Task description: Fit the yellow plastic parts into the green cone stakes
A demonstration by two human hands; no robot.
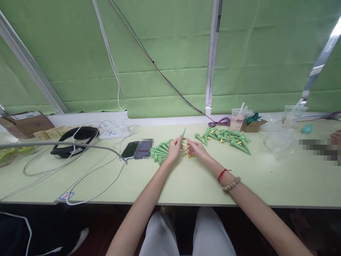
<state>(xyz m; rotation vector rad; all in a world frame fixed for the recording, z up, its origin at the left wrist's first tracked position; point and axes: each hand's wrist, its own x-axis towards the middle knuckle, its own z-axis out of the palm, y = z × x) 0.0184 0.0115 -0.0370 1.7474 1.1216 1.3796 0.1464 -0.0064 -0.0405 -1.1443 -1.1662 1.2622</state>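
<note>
My left hand (174,149) is closed around a green plastic spike (183,132), whose pointed tip sticks up and away from me. Close beside it is my right hand (197,149), its fingers bent together near the spike; what they pinch, if anything, is too small to make out. Small yellow plastic pieces (188,156) lie on the table between and under the hands. Left of my left hand lies a row of green spikes (159,153), blunt ends toward me. Beyond my right hand is a loose pile of green spikes (226,135) with yellow pieces among them.
On the table (202,185), a phone (129,150), white cables (93,170), a black headband-like device (71,142) and a power strip (114,132) lie left. Drink cups (237,119), a small box (253,125) and plastic bags (279,142) stand right. Another person's hand (336,137) shows at the right edge.
</note>
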